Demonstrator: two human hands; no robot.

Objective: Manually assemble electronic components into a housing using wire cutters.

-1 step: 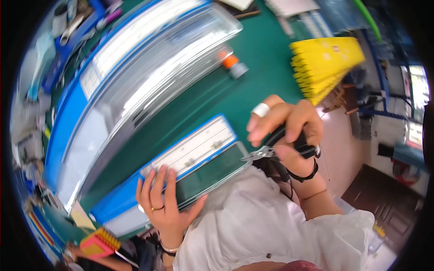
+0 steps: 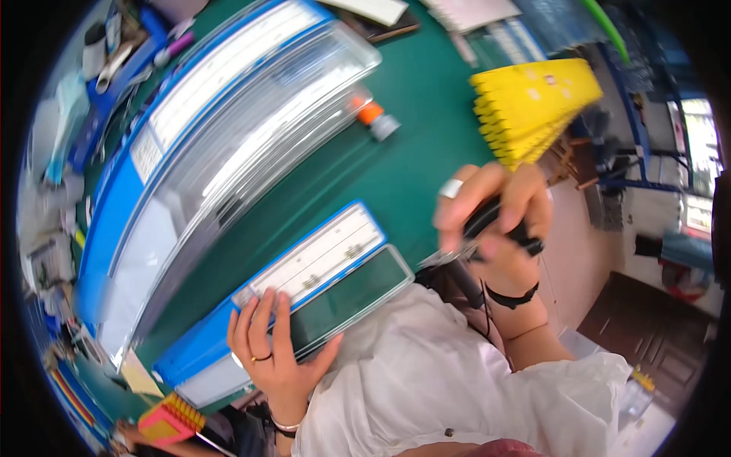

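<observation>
A long clear plastic case (image 2: 352,295) with a blue-and-white panel (image 2: 316,263) lies slantwise on the green table, close to my body. My left hand (image 2: 280,362) rests on its lower left part, fingers stretched out over the panel, thumb at the near edge. My right hand (image 2: 506,217), a white wrap on one finger, is closed round black-handled pliers (image 2: 443,257). Their metal jaws point left, just beyond the right end of the case and apart from it. Blur hides whether the jaws are parted.
Behind the case, a stack of similar clear cases (image 2: 251,152) spans the table. An orange-and-grey cylinder (image 2: 377,118) lies by its right end. Yellow toothed pieces (image 2: 533,103) sit at the table's right edge. Blue tools and clutter crowd the far left; a person's arm shows lower left.
My right hand and the pliers have moved right and slightly back from the case's corner, where the jaws were before. My left hand stays on the case.
</observation>
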